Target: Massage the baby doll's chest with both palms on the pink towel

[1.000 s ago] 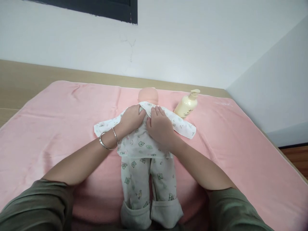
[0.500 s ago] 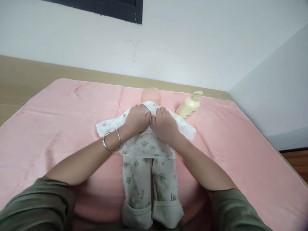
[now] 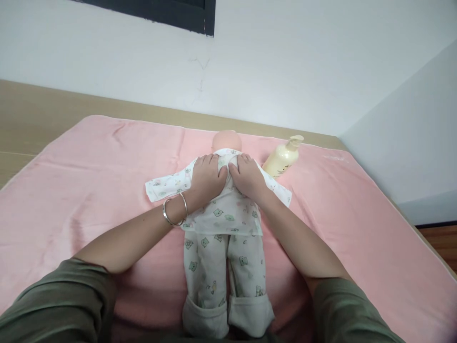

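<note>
A baby doll lies on a pink mat, its smooth head (image 3: 227, 141) at the far end and no face showing. It wears a white long-sleeved top (image 3: 224, 209) printed with small animals, and matching trousers (image 3: 209, 267) with turned-up cuffs. My left hand (image 3: 209, 178), with silver bangles at the wrist, rests flat on the left of the doll's upper body, fingers stretched forward. Mirroring it on the right side, my right hand (image 3: 248, 176) also lies flat with fingers out. The two thumbs point inward, a small gap between them. Neither hand grips anything.
A cream pump bottle (image 3: 283, 157) leans at a tilt right of the doll's head. The pink mat (image 3: 107, 190) covers most of a wooden surface (image 3: 21, 109). A white wall (image 3: 267, 62) rises behind, with a dark frame (image 3: 178, 14) at the top.
My thumbs have moved slightly apart, and my hands lie flatter on the top. The cloth between them looks less gathered. The whole view has shifted a little.
</note>
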### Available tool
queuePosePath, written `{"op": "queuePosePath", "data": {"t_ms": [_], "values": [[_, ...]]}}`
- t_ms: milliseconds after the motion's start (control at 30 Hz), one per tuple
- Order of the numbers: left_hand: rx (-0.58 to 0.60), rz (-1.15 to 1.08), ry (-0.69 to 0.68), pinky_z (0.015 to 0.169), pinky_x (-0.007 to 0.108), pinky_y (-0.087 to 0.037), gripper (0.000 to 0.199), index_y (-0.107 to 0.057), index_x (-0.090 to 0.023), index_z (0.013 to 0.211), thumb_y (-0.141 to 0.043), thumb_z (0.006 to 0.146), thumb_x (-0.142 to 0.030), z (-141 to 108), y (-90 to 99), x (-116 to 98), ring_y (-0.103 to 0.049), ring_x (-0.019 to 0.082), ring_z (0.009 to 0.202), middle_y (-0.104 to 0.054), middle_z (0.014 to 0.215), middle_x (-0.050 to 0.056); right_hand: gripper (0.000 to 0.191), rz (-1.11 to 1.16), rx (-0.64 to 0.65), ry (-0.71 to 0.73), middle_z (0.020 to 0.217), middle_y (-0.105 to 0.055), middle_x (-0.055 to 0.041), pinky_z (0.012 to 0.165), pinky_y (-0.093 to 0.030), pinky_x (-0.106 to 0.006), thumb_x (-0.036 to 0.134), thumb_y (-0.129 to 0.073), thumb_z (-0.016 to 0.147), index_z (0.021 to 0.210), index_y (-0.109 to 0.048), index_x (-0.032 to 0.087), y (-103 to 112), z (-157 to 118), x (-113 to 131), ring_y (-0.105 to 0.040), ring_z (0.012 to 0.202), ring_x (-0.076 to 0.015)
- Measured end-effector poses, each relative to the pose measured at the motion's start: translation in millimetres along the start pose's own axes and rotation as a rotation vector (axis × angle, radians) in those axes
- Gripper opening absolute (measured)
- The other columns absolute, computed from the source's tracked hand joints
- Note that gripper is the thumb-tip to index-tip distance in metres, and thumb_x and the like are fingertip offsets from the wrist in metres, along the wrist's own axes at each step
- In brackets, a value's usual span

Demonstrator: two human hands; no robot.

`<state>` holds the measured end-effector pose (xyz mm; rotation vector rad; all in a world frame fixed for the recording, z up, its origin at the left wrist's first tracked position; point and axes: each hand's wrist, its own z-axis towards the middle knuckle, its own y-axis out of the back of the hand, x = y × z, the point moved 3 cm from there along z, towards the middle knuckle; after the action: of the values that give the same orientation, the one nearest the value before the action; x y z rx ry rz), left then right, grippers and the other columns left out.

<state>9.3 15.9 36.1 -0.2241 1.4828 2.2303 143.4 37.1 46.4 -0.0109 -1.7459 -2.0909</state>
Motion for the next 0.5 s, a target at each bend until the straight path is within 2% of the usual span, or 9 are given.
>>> {"op": "queuePosePath", "data": {"t_ms": [133, 333, 433, 500], "values": [[-0.017, -0.014, 0.001, 0.097, 0.049, -0.047, 0.032, -0.063, -0.011, 0.109, -0.039, 0.093, -0.025, 0.2, -0.6, 0.3, -0.061, 0.034, 0.104, -0.068, 0.108, 0.019, 0.048, 0.026, -0.052, 0.011, 0.139, -0.061, -0.0248, 0.119, -0.035, -0.051, 0.033, -0.037, 0.1, 0.13, -0.059, 0.002, -3.0, -3.2, -0.1, -0.051, 0.136, -0.0354], [-0.079, -0.104, -0.019, 0.104, 0.051, -0.044, 0.037, -0.062, -0.011, 0.118, -0.039, 0.093, -0.025, -3.4, -5.4, 5.0, -0.058, 0.033, 0.111, -0.067, 0.116, 0.018, 0.036, 0.129, -0.101, -0.032, 0.126, -0.067, -0.0203, 0.113, -0.04, -0.056, 0.031, -0.041, 0.096, 0.116, -0.064, 0.012, 2.3, -8.3, 6.1, -0.056, 0.126, -0.0369], [-0.171, -0.172, -0.04, 0.105, 0.05, -0.044, 0.037, -0.063, -0.015, 0.12, -0.041, 0.092, -0.023, -8.3, -4.8, 7.1, -0.054, 0.031, 0.116, -0.062, 0.124, 0.016, 0.038, 0.328, -0.045, -0.025, 0.141, -0.061, -0.014, 0.117, -0.037, -0.06, 0.028, -0.045, 0.092, 0.124, -0.062, 0.019, 17.0, -20.5, 19.0, -0.048, 0.14, -0.0358], [-0.227, -0.21, -0.049, 0.105, 0.049, -0.045, 0.036, -0.064, -0.015, 0.119, -0.042, 0.091, -0.023, -11.2, -3.7, 8.2, -0.053, 0.031, 0.116, -0.06, 0.125, 0.016, 0.045, 0.495, -0.04, 0.007, 0.153, -0.053, -0.0081, 0.121, -0.036, -0.056, 0.028, -0.045, 0.092, 0.135, -0.058, 0.024, 28.6, -29.9, 27.0, -0.039, 0.149, -0.0307]]}}
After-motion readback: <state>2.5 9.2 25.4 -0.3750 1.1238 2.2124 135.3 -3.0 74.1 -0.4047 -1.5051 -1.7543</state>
